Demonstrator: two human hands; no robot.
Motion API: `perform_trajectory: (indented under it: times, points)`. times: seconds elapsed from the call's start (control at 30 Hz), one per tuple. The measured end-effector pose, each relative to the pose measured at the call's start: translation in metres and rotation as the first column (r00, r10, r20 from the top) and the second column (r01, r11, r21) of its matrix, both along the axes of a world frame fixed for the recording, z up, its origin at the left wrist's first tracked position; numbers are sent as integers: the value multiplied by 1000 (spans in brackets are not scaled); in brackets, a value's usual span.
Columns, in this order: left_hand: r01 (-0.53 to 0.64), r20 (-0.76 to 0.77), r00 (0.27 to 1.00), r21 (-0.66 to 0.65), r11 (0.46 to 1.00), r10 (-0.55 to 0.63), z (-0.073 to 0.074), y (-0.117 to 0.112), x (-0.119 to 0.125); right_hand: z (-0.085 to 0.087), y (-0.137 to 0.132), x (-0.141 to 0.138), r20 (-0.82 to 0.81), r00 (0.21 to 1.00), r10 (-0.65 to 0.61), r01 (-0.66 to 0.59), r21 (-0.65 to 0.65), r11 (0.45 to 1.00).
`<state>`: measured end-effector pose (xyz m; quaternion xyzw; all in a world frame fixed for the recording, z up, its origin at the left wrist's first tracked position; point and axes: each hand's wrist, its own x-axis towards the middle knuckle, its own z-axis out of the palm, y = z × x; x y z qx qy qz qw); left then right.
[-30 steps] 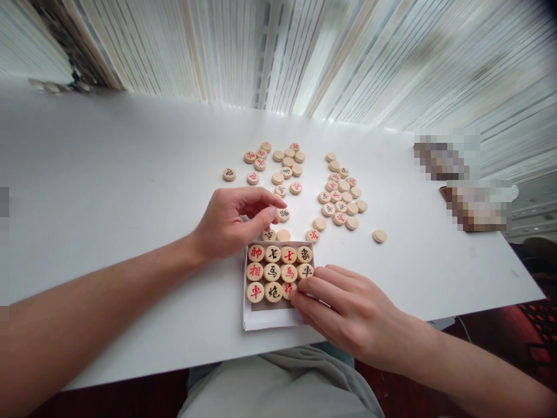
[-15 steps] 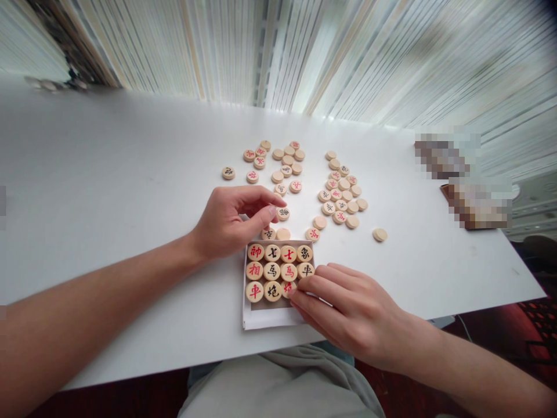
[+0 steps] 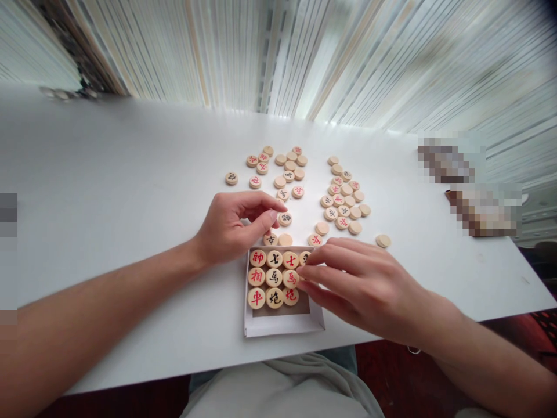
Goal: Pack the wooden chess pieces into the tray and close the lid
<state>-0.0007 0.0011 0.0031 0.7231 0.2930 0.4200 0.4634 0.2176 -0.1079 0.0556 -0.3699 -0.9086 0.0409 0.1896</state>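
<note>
A shallow white box (image 3: 282,329) near the table's front edge holds rows of round wooden Chinese chess pieces with red or black characters. My right hand (image 3: 361,284) is over the box's right side, its fingers slightly apart and no piece visible in them. It covers part of the right column. By its fingertips lies the red cannon piece (image 3: 291,296), in the front row beside the black cannon piece (image 3: 274,298). My left hand (image 3: 237,226) hovers behind the box, thumb and index finger apart, close to a loose black-marked piece (image 3: 285,219).
Loose chess pieces (image 3: 347,190) lie scattered behind the box on the white table (image 3: 143,174), some face up, others blank side up. One blank piece (image 3: 383,240) sits apart at the right. Two blurred-out objects stand farther right. A string curtain (image 3: 235,52) hangs behind.
My right hand has drawn back from the red cannon piece and shifted up over the right column, leaving that piece in the front row. My left hand keeps its pose. The view has shifted slightly.
</note>
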Motion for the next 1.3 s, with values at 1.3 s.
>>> perform_trajectory:
  times: [1.3]
  points:
    - [-421, -124, 850, 424, 802, 512, -1, 53, -24, -25, 130, 12, -440, 760, -479, 259, -470, 844]
